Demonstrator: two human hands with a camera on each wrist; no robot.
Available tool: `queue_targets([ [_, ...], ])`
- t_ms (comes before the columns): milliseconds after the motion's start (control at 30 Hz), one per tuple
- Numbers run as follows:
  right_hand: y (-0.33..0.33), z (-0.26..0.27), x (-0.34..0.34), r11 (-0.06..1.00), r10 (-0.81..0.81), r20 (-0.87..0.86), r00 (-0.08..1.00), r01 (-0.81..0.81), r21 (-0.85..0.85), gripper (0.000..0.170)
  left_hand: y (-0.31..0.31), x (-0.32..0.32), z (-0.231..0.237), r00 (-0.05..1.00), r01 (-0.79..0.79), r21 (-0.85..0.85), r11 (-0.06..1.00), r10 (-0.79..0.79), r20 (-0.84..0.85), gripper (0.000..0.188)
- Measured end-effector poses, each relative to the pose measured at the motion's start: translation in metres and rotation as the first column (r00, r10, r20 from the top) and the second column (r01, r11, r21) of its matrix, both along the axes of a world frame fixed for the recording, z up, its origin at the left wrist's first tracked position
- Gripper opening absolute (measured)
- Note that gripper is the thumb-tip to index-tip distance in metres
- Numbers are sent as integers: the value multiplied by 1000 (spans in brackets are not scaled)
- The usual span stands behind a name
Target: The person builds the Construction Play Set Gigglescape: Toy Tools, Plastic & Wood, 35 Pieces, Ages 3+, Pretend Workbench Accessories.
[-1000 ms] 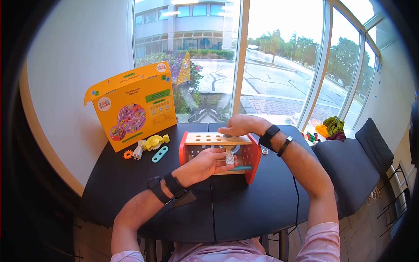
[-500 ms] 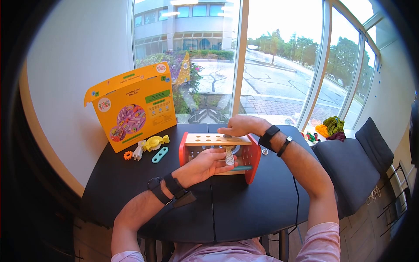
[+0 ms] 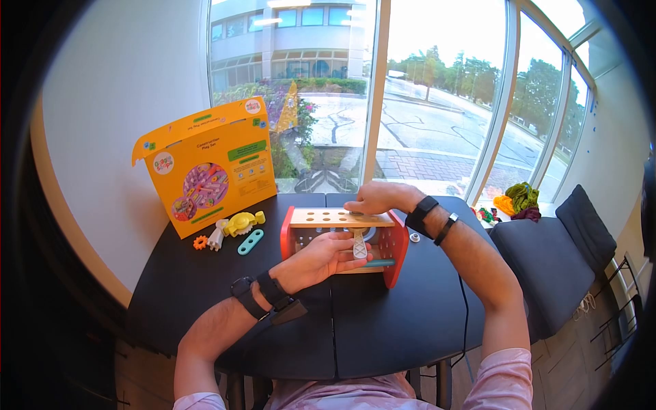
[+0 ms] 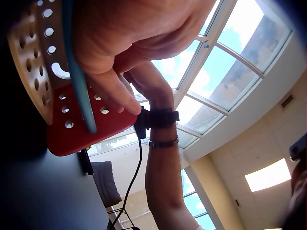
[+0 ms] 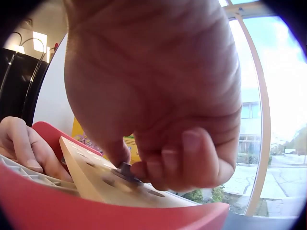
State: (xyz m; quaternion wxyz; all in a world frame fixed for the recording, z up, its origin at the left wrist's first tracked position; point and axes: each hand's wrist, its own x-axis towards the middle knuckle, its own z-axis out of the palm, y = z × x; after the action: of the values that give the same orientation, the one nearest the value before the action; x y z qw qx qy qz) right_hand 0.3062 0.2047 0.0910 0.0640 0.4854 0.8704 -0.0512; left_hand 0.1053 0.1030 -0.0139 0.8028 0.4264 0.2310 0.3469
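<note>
A toy workbench with red end panels [image 3: 397,254] and a holed wooden top board [image 3: 321,217] stands on the table. My right hand [image 3: 381,197] is over the board's right end; in the right wrist view its thumb and fingers pinch a grey screw-like piece [image 5: 127,173] at the board. At the front, under the board, my left hand [image 3: 321,260] holds a whitish lattice-patterned piece [image 3: 359,246] upright between its fingers. A teal bar [image 3: 381,262] runs low across the workbench. In the left wrist view my left hand [image 4: 129,38] hides the held piece.
A yellow box [image 3: 225,164] stands at the back left. In front of it lie an orange gear [image 3: 200,242], yellow pieces [image 3: 240,223] and a teal strip [image 3: 251,242]. A small whitish part [image 3: 415,237] sits right of the workbench. A black cable [image 3: 465,321] crosses the table's right side.
My right hand's fingers have shifted very slightly over the grey piece at the board. My left hand and the workbench look unmoved.
</note>
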Motion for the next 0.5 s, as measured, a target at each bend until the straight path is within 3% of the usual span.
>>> queue_targets([
  [100, 1, 3, -2, 997, -61, -35, 998, 59, -51, 75, 0, 0, 0, 1000, 1, 0, 1000, -1, 3, 32],
  [200, 19, -16, 7, 997, 76, -89, 993, -74, 29, 72, -1, 0, 1, 1000, -4, -7, 1000, 4, 5, 31],
  [300, 1, 0, -2, 1000, -14, 3, 1000, 14, 20, 68, 0, 0, 1, 1000, 4, -7, 1000, -4, 1, 31],
  [500, 3, -2, 1, 994, -45, -95, 994, 34, -106, 66, -3, -1, 3, 1000, -4, -3, 1000, 4, -12, 31],
])
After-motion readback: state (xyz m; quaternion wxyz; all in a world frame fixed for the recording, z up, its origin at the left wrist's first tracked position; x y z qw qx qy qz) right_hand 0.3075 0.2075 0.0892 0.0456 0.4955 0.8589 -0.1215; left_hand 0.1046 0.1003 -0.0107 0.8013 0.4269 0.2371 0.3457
